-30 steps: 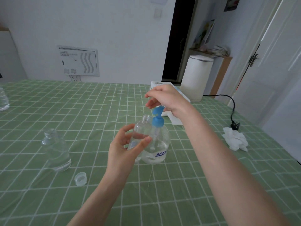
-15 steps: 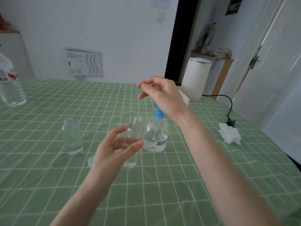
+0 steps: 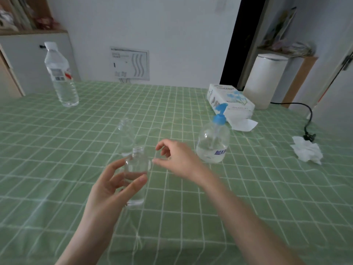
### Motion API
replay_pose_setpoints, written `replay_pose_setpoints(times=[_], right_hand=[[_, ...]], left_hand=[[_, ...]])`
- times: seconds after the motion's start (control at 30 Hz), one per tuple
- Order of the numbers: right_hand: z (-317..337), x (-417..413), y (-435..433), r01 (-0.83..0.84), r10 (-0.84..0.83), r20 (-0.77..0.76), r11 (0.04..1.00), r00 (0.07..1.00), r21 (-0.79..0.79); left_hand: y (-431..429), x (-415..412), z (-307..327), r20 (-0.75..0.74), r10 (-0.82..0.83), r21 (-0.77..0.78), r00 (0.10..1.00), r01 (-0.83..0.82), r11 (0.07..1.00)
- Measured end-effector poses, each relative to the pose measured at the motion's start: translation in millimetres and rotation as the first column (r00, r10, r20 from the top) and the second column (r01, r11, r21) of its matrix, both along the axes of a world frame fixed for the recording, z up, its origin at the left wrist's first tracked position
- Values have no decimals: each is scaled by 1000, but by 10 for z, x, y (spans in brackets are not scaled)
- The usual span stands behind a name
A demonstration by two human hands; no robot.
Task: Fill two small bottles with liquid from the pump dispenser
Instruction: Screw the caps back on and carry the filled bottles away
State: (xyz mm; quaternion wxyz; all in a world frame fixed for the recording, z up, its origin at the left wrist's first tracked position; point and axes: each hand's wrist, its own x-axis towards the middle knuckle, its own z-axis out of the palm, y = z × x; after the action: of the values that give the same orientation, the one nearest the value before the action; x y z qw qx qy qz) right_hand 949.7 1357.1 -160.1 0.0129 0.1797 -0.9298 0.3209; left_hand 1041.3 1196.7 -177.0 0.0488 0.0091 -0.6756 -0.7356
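Observation:
My left hand [image 3: 112, 188] grips a small clear bottle [image 3: 136, 169] with no cap, upright and just above the green checked tablecloth [image 3: 191, 207]. A second small clear bottle [image 3: 126, 134] stands open right behind it. My right hand [image 3: 177, 159] hovers just right of the held bottle's shoulder with fingers loosely curled and nothing in them. The pump dispenser [image 3: 213, 144], clear with a blue pump head and a little liquid at the bottom, stands untouched to the right of my right hand.
A large water bottle [image 3: 61, 73] stands at the far left. At the far right are a tissue box [image 3: 229, 102], a white appliance [image 3: 265, 79] and its black cord [image 3: 307, 119]. A crumpled tissue [image 3: 307, 150] lies at the right.
My right hand has left the pump head and dropped down-left beside the small bottle. My left hand has drawn that bottle away from the dispenser's spout.

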Motion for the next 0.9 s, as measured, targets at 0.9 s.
replay_pose_setpoints(times=[0.9], right_hand=[[10, 291, 14, -114, 149, 71, 925, 986, -362]], left_hand=[[-24, 59, -72, -9, -51, 36, 999, 52, 998]])
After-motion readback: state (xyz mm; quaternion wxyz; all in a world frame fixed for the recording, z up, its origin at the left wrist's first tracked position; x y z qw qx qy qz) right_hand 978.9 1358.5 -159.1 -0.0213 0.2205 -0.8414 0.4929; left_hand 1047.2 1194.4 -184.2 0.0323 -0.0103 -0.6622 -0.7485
